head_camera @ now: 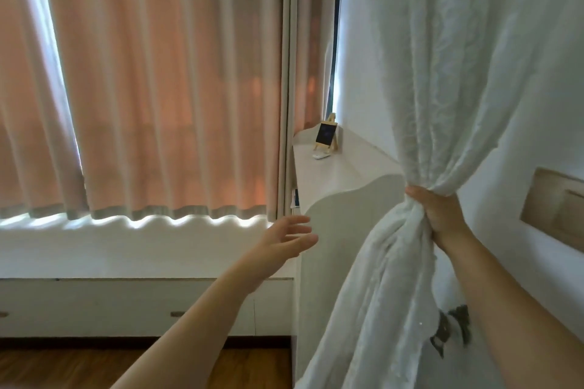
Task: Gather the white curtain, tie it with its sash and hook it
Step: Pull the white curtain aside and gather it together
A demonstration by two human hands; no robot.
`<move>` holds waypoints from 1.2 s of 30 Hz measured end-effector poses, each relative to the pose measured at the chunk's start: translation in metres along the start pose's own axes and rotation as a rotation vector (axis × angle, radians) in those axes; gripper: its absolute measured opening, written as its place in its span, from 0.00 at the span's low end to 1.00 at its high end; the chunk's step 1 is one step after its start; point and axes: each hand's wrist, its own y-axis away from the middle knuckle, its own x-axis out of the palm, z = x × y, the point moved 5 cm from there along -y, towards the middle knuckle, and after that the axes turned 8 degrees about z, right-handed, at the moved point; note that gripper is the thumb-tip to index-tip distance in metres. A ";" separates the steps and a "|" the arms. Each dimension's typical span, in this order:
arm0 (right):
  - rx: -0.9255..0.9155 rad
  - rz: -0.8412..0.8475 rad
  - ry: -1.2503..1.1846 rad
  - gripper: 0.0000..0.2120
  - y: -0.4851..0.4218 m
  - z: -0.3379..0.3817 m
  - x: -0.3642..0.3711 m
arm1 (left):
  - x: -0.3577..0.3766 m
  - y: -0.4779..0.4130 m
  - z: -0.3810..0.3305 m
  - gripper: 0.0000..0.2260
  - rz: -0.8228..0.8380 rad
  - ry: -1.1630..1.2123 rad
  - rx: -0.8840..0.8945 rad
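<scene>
Head view shows my right hand point(437, 215) clenched around the gathered white curtain point(442, 98) by the wall, my left hand point(286, 238) spread and empty, so gathering looks done, while tying and hooking remain, and I see no sash.

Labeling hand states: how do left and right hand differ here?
Left hand is open, fingers spread, touching nothing; right hand is shut around the gathered white curtain. Left reaches toward the peach curtain; right sits higher, by the wall. Both are bare.
</scene>
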 end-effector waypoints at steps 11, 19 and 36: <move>-0.016 0.161 0.201 0.13 0.013 -0.017 0.022 | 0.051 -0.037 -0.038 0.32 -0.062 -0.126 0.028; 0.067 0.536 0.151 0.22 0.029 -0.014 0.056 | 0.072 -0.068 -0.090 0.33 -0.075 -0.036 0.171; 0.172 0.502 0.459 0.28 0.038 -0.040 0.070 | 0.036 -0.063 -0.076 0.13 -0.247 0.125 0.152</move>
